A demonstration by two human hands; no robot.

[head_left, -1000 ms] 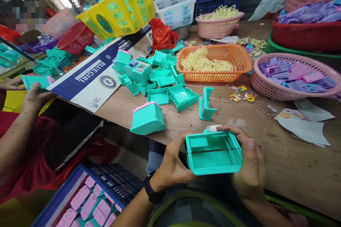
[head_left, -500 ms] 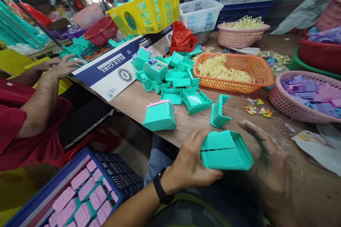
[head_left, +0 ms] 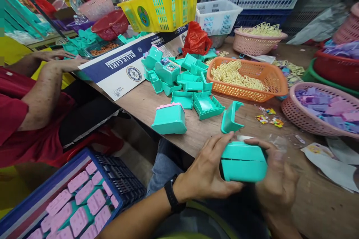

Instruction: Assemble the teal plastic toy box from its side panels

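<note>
My left hand (head_left: 206, 173), with a black band on its wrist, grips the left end of a turquoise plastic case (head_left: 244, 165). A thin dark seam runs lengthwise between the case's two halves. Around its right end curl the fingers of my right hand (head_left: 279, 179), slightly blurred, so both hands hold the case above my lap at the table edge. Just beyond stands a loose turquoise shell piece (head_left: 231, 117). A turquoise case with a pink edge (head_left: 169, 118) lies to the left, in front of a heap of turquoise shells (head_left: 187, 78).
An orange basket (head_left: 246, 95) of pale yellow parts and a pink basket (head_left: 291, 113) of purple and pink parts stand on the table (head_left: 331, 201). At lower left is a blue crate (head_left: 113, 194) of pink-topped pieces. A co-worker's arm (head_left: 42, 93) reaches in at left, by a cardboard sheet (head_left: 112, 70).
My right hand, blurred and apart from the case before, has come in from the right and now grips its right end. The case has turned slightly in my left hand.
</note>
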